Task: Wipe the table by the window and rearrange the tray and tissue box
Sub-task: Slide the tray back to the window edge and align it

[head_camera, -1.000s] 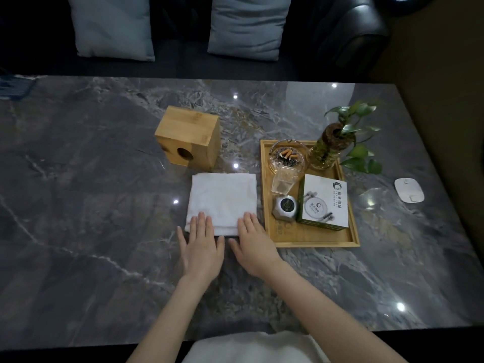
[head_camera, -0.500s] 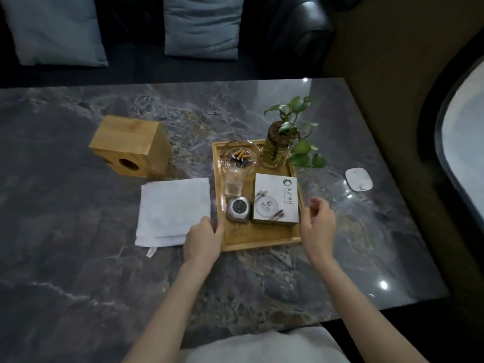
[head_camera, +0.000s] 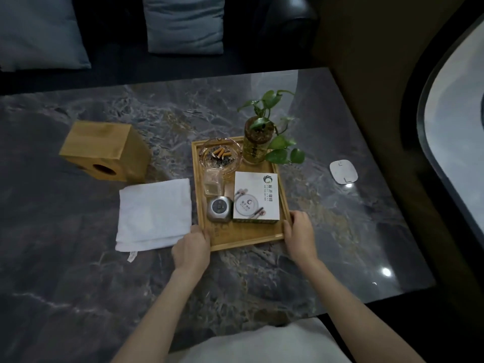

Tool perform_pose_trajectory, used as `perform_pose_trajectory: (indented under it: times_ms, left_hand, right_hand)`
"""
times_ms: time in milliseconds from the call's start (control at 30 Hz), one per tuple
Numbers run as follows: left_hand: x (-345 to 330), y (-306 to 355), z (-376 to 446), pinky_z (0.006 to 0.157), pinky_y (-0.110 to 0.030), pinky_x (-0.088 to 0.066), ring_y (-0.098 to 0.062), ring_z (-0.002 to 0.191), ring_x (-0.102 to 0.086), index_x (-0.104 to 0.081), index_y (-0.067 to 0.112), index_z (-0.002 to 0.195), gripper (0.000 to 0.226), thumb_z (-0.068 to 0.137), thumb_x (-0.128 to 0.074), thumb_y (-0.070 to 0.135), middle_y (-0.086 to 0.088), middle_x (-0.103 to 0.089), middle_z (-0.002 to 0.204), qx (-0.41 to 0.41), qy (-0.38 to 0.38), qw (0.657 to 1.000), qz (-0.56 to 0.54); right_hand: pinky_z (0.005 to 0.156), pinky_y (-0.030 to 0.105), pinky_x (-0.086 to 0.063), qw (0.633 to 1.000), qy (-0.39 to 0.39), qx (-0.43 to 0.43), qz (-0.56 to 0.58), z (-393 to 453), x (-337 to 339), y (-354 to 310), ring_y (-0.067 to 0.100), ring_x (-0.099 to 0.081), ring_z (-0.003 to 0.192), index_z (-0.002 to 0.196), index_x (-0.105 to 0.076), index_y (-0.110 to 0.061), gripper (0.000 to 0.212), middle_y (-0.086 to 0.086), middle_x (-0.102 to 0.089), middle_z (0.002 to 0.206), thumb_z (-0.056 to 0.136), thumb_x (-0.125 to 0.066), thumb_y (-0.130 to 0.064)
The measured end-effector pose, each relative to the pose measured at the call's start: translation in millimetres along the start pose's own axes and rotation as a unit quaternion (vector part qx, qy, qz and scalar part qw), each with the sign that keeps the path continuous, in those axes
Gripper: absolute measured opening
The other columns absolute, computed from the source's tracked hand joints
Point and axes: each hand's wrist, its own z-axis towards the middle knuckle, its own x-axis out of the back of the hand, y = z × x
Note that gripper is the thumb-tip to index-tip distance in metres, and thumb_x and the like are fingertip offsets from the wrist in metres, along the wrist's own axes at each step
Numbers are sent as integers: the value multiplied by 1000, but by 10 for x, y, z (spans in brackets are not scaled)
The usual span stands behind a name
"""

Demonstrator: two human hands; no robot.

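Tissue box: the wooden tissue box (head_camera: 104, 150) lies on its side at the left of the desk (head_camera: 340, 258), round opening facing me, clear of everything, so I judge it is yet to be set upright.
Cloth: the folded white cloth (head_camera: 154, 213) lies flat just left of the tray, laid down so both my hands are free.
Left hand: my left hand (head_camera: 192, 248) is closed on the tray's near-left corner, its edge over the cloth's near corner, fingers (head_camera: 205, 233) curled over the rim.
Tray: the wooden tray (head_camera: 251, 238) sits flat on the desk as far as I can tell, right of centre. It carries an ashtray (head_camera: 219, 155) with butts, a small glass (head_camera: 213, 183), a metal tin (head_camera: 219, 208), a white box (head_camera: 256, 196) and a potted plant (head_camera: 258, 142) at the far right corner. I grip both near corners to keep the load level.
Right hand: my right hand (head_camera: 300, 235) is closed on the near-right corner, thumb on the rim.
Room: bare desk lies in front of the tray and to its right, up to a small white pad (head_camera: 343, 171) near the window side. Leftward the cloth blocks it.
Risk: the tall plant and glass could tip, I judge, if I jerk the tray.
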Motion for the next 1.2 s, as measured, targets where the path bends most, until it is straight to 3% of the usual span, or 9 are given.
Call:
perform_pose_trajectory:
  times_ms: [267,467,633,800,900,1000,1200]
  left_hand:
    - [106,20,-8,65,-35,-38,-37,88,-62,-55,2,92,32,97,-32,24,-21,-67,97,-14,22,999,-38]
    - [177,96,-86,66,-36,-41,-28,76,-54,-42,7,104,16,93,-43,18,-18,-62,96,39,19,971,-236]
    - [126,129,45,92,-39,-39,-37,112,-52,-54,6,120,41,94,-35,32,-22,-57,124,141,-52,938,-313]
    - [121,209,153,105,-42,-34,-37,123,-46,-51,2,126,64,94,-22,49,-22,-50,135,210,-71,909,-352]
    - [112,265,177,104,-41,-34,-38,122,-46,-50,-2,125,64,95,-23,48,-24,-50,133,228,-50,897,-375]
    - [74,318,130,99,-40,-38,-38,116,-51,-56,-4,117,59,97,-24,42,-25,-57,124,194,7,907,-373]
    - [-59,376,81,93,-40,-42,-40,106,-56,-61,-6,104,54,97,-27,35,-28,-63,111,170,75,915,-357]
  right_hand:
    - [79,39,-47,999,17,30,-25,-25,50,-44,26,-55,94,109,-51,-5,19,11,-53,108,96,-42,-16]
    - [75,26,-38,994,25,0,108,-46,71,-44,16,-51,87,110,-53,-5,19,7,-59,102,95,-46,-14]
    - [80,28,-39,986,5,-48,159,65,107,-40,20,-55,99,115,-54,-6,26,2,-57,101,96,-44,-20]
    - [77,33,-37,989,-30,-43,137,173,29,-40,24,-53,94,97,-57,-5,37,9,-59,96,100,-29,-30]
    - [75,38,-41,986,-41,-86,139,252,8,-49,26,-56,89,92,-54,-6,43,10,-60,93,98,-28,-40]
    - [69,37,-38,986,-36,-117,113,319,-31,-87,28,-55,85,88,-54,-6,49,10,-59,88,97,-26,-45]
    - [64,36,-37,992,3,-79,94,377,-19,-13,29,-56,74,72,-51,-8,47,10,-60,75,97,-30,-42]
